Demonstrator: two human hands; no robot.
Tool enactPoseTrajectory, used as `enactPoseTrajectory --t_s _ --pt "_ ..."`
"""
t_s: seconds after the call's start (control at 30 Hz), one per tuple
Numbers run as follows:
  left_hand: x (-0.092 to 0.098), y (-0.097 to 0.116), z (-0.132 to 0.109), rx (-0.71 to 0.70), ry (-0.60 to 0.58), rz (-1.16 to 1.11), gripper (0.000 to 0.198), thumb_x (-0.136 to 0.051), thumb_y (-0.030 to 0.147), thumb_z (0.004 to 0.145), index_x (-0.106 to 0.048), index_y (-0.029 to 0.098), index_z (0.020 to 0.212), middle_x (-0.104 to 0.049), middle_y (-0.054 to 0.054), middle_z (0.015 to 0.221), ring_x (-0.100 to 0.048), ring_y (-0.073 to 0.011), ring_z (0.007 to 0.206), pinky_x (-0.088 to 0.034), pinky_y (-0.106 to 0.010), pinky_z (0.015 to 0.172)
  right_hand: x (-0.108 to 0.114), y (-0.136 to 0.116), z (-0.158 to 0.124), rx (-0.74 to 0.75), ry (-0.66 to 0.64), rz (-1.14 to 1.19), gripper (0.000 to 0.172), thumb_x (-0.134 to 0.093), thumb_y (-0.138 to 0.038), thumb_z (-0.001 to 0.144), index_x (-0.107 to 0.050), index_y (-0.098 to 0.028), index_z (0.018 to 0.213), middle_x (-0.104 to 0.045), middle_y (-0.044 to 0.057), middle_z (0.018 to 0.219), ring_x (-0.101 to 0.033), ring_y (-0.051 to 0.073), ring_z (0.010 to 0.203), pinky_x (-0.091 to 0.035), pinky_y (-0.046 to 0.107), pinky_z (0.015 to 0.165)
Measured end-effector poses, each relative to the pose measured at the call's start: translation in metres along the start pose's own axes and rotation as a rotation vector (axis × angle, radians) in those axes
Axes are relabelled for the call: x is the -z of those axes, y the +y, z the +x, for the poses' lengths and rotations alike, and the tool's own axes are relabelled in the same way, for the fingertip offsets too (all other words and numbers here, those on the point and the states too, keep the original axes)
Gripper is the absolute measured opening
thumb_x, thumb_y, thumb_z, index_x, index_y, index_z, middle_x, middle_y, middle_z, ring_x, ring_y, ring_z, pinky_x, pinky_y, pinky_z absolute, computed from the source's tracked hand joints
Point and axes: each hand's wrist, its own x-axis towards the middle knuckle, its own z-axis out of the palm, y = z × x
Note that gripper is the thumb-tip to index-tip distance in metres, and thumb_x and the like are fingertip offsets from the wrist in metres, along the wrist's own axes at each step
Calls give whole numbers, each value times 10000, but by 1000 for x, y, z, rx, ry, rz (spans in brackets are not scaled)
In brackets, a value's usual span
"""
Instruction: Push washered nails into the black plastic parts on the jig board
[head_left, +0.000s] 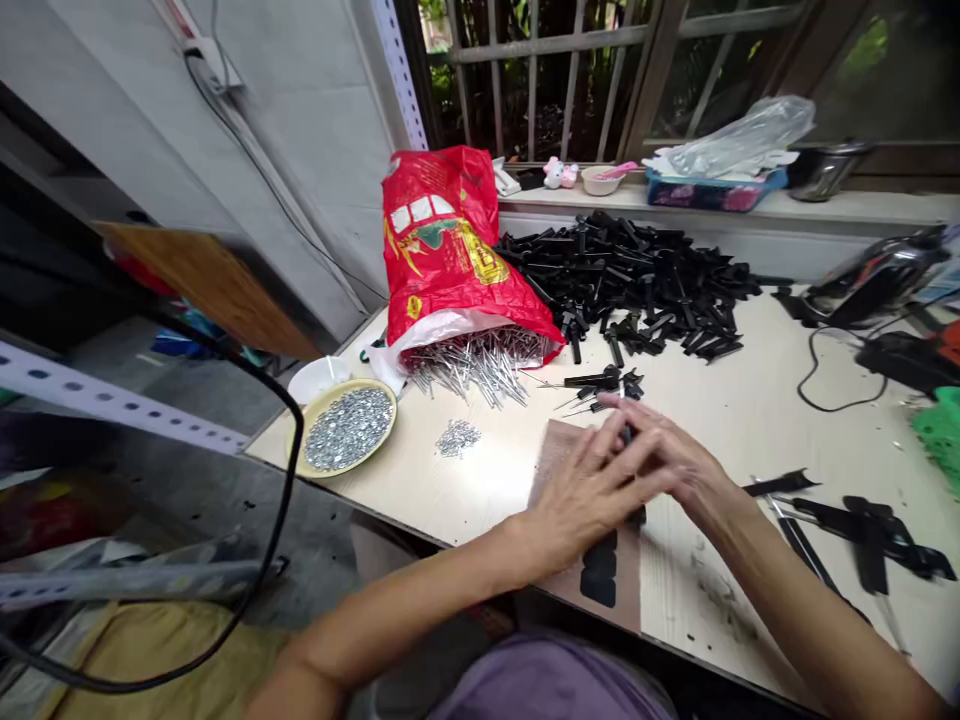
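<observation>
My left hand (581, 500) and my right hand (675, 455) meet over a brown board (553, 450) at the table's front edge. Their fingers overlap around a black plastic part (628, 434), pressing on it from both sides. Most of that part is hidden under the fingers; a dark end shows below them. Nearer my body, a black flat patch (598, 572) lies on the board. Just beyond my fingertips are a few black parts with thin metal rods (600, 380). A small heap of tiny metal pieces (457, 438) sits to the left.
A red bag (442, 240) spills metal rods (487, 365) onto the table. Left of it stands a yellow dish (306, 462) of small metal pieces. Black parts (637, 275) are piled at the back. More black parts with rods (870, 540) lie right, below a kettle (874, 275).
</observation>
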Motion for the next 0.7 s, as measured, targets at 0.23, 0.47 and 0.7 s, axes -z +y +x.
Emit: enactPoseTrajectory --t_s 0.23,0.47,0.7 --pt "12 -84 -126 560 157 234 141 -534 182 866 -664 157 911 -647 -91 895 -533 -228 889 -506 -368 729 0 -6 -1 32 -104 -14 357 -557 -465 841 -503 -191 1063 -608 -10 707 -399 72 465 -305 199 419" --pt "12 -114 -150 462 -46 187 201 -463 235 913 -660 208 883 -606 -62 814 -464 -205 839 -417 -321 704 -36 8 -23 170 -151 -304 213 -561 -385 830 -619 -181 851 -610 28 803 -533 138 687 -408 261 616" --pt "12 -130 -149 380 -68 73 259 -400 218 928 -618 173 796 -563 -73 758 -460 -211 763 -387 -327 674 -50 4 -29 203 -224 -326 249 -532 -382 854 -671 -194 937 -661 56 889 -599 201 820 -458 319 728"
